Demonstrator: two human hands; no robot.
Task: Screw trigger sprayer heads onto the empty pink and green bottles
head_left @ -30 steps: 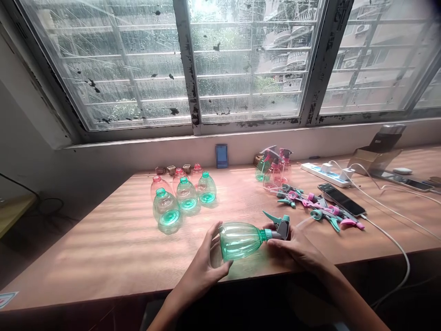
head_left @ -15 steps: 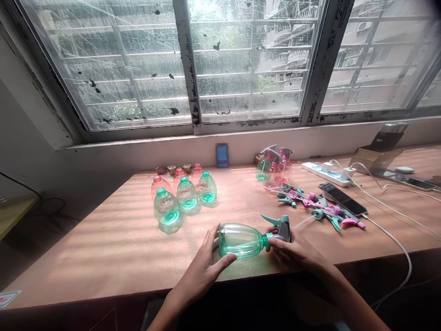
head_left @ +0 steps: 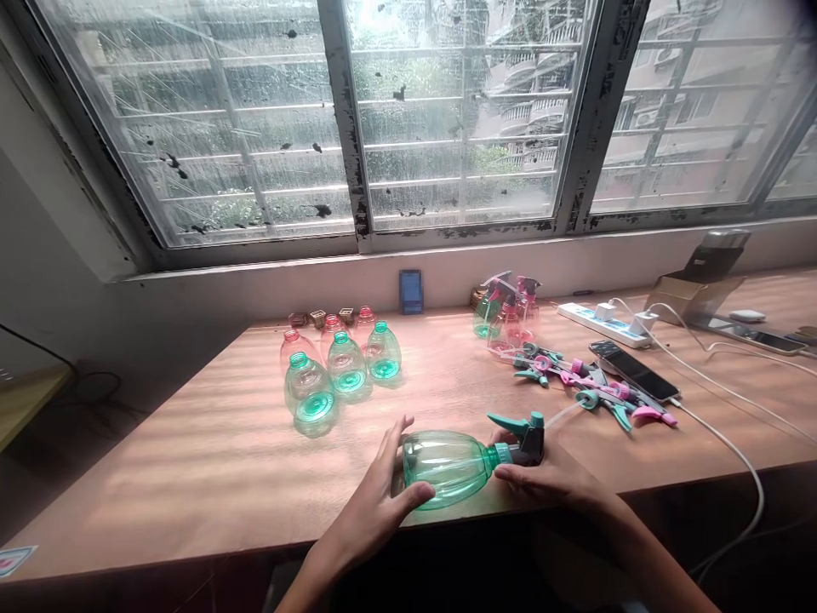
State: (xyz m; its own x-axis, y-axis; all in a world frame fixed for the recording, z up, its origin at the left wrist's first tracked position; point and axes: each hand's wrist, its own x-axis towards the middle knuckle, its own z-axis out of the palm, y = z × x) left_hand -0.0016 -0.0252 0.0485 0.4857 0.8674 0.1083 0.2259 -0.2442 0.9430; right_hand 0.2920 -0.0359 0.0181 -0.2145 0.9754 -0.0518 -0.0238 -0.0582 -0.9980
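One rounded, translucent green plastic bottle (head_left: 447,472) lies sideways, my left hand (head_left: 383,501) cupping its base, my right hand (head_left: 558,472) gripping its grey-and-teal trigger sprayer (head_left: 529,441); beyond my left stand three green bottles (head_left: 310,393), three pink bottles (head_left: 296,346).

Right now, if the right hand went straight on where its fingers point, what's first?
Probably the green bottle, just past the spray head in the right hand; the left hand lies beyond. Depth is unclear.

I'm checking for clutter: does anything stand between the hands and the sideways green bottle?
Nothing visible does. The left hand holds the green bottle near its base; the right hand grips its spray head. The loose trigger heads lie farther back.
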